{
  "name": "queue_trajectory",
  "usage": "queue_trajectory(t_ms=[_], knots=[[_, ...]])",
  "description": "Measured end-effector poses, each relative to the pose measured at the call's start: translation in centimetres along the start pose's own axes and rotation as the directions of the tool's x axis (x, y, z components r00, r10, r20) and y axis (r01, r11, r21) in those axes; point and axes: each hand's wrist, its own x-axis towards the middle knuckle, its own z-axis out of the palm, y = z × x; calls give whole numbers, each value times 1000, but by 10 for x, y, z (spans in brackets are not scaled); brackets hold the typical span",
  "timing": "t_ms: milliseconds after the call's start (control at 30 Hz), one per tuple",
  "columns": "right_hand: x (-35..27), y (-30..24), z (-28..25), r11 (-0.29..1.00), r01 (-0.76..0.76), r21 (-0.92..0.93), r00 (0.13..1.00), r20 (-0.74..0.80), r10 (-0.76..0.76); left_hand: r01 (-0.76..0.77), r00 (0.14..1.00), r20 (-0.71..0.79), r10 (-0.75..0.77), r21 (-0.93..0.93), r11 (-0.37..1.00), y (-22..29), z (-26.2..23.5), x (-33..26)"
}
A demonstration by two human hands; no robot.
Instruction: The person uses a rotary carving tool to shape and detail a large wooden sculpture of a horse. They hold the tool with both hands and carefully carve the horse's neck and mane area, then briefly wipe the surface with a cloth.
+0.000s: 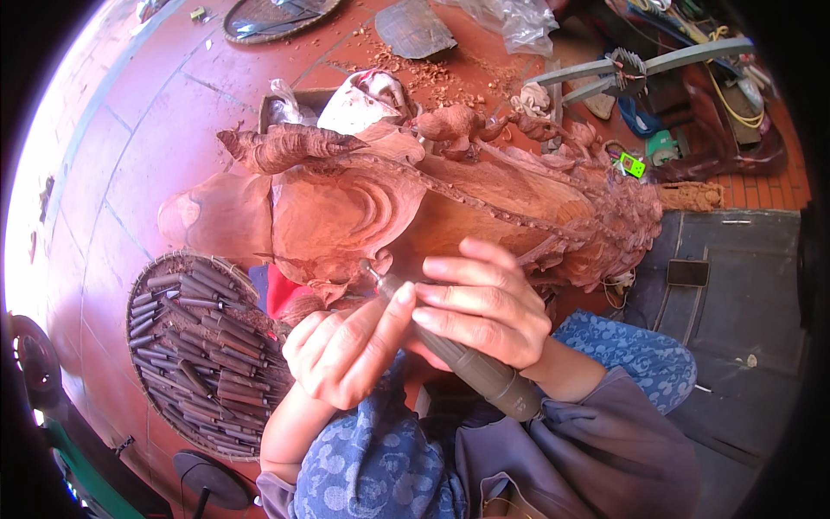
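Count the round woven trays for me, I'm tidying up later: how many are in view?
2. One tray, full of chisels, lies left of the left hand; another tray lies at the top edge, partly cut off. Others may be hidden.

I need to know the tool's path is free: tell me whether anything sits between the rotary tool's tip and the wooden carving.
Nothing visible does. The right hand grips the rotary tool, the left hand steadies it with its thumb, and the tip meets the wooden carving directly.
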Motion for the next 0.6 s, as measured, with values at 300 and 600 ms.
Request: queue_trajectory(t_ms=[300, 600], knots=[[8, 10, 5, 995, -24, -100, 999, 42, 29, 123, 992, 1, -124, 116, 986, 0, 6, -6], [13, 8, 12, 991, -56, -120, 998, 28, 60, 212, 977, -14, -212, 107, 971, 2, 4, -4]])
